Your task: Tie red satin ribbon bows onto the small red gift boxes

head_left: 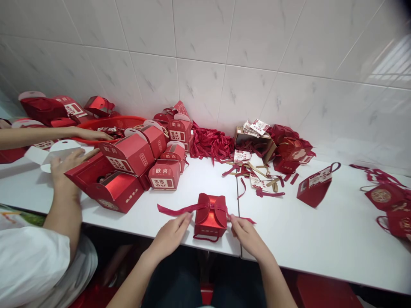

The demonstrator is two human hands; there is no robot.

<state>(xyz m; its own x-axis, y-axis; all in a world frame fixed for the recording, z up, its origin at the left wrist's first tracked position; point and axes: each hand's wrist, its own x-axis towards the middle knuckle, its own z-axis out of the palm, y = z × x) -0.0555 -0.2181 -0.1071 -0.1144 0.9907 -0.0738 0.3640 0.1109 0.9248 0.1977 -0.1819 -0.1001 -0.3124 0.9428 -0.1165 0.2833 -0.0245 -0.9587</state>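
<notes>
A small shiny red gift box (209, 218) stands near the front edge of the white table (321, 239). A red ribbon (175, 209) runs through its top and trails out to the left. My left hand (171, 236) sits just left of the box, fingers together near the ribbon's left part. On the box's right side, my right hand (245, 234) pinches the short ribbon end. Both hands touch or nearly touch the box's sides.
A pile of finished red boxes (150, 158) lies at left, beside a red basin (112, 124). Another person's hand (69, 164) holds a flat red box there. Loose ribbons (210, 143), tags (257, 127) and red bags (316, 184) spread across the back and right.
</notes>
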